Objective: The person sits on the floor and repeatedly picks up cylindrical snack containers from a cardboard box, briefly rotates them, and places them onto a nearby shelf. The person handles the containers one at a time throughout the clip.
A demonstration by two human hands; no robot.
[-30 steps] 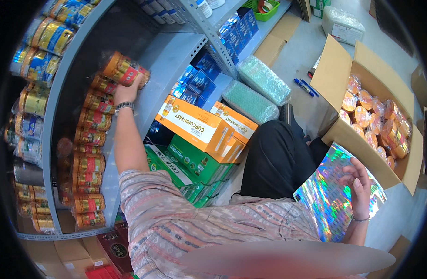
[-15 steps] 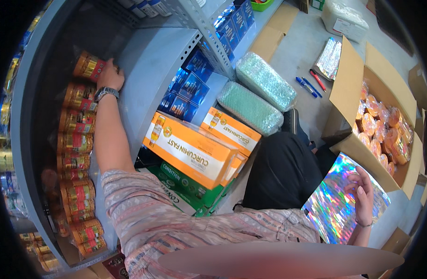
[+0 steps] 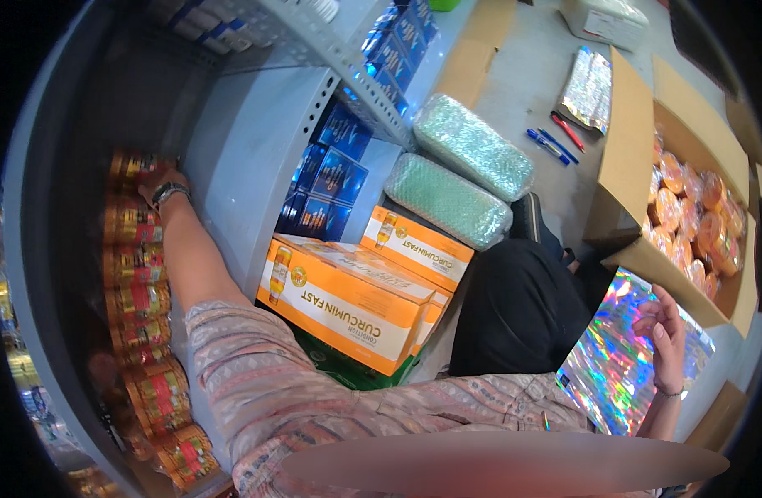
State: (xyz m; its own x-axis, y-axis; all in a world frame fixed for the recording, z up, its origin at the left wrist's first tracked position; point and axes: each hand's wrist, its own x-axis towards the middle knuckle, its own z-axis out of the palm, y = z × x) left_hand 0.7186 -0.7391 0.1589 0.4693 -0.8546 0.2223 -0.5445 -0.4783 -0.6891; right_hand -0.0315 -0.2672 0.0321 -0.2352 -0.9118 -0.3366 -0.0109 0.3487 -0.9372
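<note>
Inside the shelf at the left, my left hand (image 3: 163, 181) is at the far end of a row of jars (image 3: 136, 303) with gold, red and orange wrapping. Its fingers close on the jar (image 3: 133, 166) at that end, partly hidden by the hand. My right hand (image 3: 663, 332) is raised at the right, its fingers apart and loosely bent, with nothing in them. Under and behind it is a shiny holographic foil sheet or bag (image 3: 601, 365).
Orange-and-white boxes (image 3: 347, 311) and blue boxes (image 3: 335, 178) fill the shelf beside my arm. Two bubble-wrapped green packs (image 3: 472, 145) lie beyond. Pens (image 3: 551, 145) and folded foil (image 3: 586, 90) are on the floor. An open carton (image 3: 622, 149) holds orange-lidded wrapped jars (image 3: 688, 212).
My left hand has brought the jar down against the end of the row on the shelf. My right hand stays nearly the same above the foil. The view has shifted slightly.
</note>
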